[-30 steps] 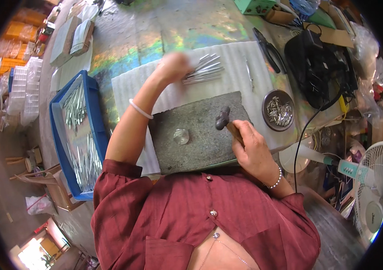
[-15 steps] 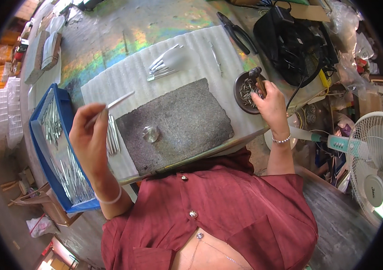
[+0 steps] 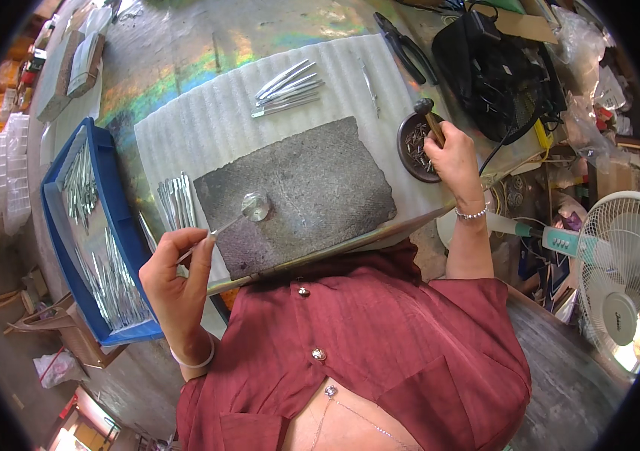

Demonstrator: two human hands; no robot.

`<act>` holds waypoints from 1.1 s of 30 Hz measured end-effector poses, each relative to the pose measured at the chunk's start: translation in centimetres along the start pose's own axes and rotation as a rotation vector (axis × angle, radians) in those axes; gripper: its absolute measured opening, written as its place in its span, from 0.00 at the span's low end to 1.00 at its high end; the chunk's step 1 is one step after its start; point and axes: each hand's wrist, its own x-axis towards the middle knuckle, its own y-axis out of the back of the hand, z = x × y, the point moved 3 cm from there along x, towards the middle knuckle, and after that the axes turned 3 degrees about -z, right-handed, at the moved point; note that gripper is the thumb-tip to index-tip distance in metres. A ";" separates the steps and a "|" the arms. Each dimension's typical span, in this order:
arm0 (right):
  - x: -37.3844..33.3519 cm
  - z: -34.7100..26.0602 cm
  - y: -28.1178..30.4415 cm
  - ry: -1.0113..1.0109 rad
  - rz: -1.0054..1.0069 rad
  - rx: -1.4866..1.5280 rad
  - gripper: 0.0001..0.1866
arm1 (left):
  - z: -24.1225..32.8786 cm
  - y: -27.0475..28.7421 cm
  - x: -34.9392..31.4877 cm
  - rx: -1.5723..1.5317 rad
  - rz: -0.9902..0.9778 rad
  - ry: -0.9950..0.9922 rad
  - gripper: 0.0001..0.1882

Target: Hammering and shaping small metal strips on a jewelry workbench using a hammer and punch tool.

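My left hand (image 3: 179, 263) pinches a slim silvery metal strip (image 3: 228, 227) between thumb and fingers. The strip's far end reaches the round, shiny metal block (image 3: 255, 207) on the rough grey slab (image 3: 320, 177); whether they touch, I cannot tell. In my right hand (image 3: 454, 154) is a small hammer (image 3: 434, 126), its dark head pointing away from me. The fingertips of that hand are at the rim of a dark round bowl (image 3: 412, 170) of small metal pins. Whether they also hold a pin is hidden.
Silvery strips lie on the white foam sheet (image 3: 207, 113) in a far pile (image 3: 290, 89) and a left pile (image 3: 177, 197). A blue tray (image 3: 95, 143) with more strips stands left. Pliers (image 3: 406, 49), a black bag (image 3: 485, 83) and a fan (image 3: 617, 278) are on the right.
My left hand has come down and right, bringing the strip toward the round block. A pale blur over the far pile is gone. My right hand stays by the bowl with the hammer.
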 end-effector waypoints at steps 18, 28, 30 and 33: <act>-2.5 -2.4 1.0 -0.214 -0.206 1.104 0.04 | 0.4 -0.4 -0.6 0.263 -0.030 -0.194 0.08; -4.1 -10.9 -0.9 -0.147 -0.451 1.293 0.05 | -2.1 -1.9 -0.2 0.087 -0.055 -0.071 0.05; -4.8 -12.6 -1.6 -0.126 -0.586 1.233 0.06 | -3.3 -2.2 -0.7 0.079 -0.057 -0.033 0.05; -6.0 -15.2 -3.1 -0.118 -0.716 1.261 0.05 | -4.3 -2.5 -1.2 0.132 -0.081 -0.125 0.06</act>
